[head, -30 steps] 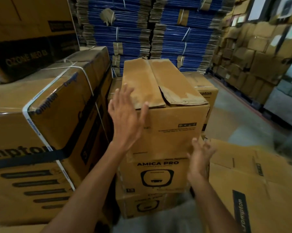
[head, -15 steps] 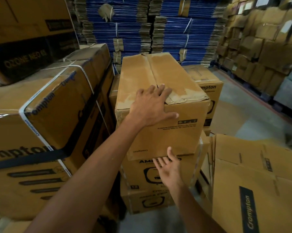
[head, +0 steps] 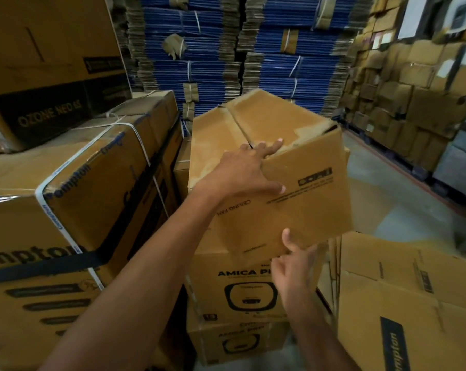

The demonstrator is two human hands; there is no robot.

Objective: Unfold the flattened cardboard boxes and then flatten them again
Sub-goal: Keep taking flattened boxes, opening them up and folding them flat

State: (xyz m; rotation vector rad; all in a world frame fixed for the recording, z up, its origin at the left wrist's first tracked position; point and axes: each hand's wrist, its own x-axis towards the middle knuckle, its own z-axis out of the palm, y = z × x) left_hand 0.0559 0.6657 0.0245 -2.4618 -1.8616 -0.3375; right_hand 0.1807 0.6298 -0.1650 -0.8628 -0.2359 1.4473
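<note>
A brown unfolded cardboard box (head: 312, 204) with closed top flaps sits tilted on a stack of "AMICA PRO" boxes (head: 221, 293). Its right side is raised and turned toward me. My left hand (head: 242, 172) lies over its upper front edge, with straight fingers on the top flaps and the thumb on the front face. My right hand (head: 293, 266) grips the lower front edge, thumb up on the front face and fingers curled beneath it. Flattened Crompton boxes (head: 403, 290) lean at the lower right.
A large strapped Crompton carton (head: 79, 199) stands close on the left, with an "OZONE NEO" carton (head: 52, 76) above it. Bundled blue flat cartons (head: 213, 62) fill the back. Stacked brown cartons (head: 414, 103) line the right wall beside a bare concrete floor (head: 392, 199).
The box has tilted and swung, its right side now raised. My left hand slid over the top edge. My right hand rose from below and took the bottom edge.
</note>
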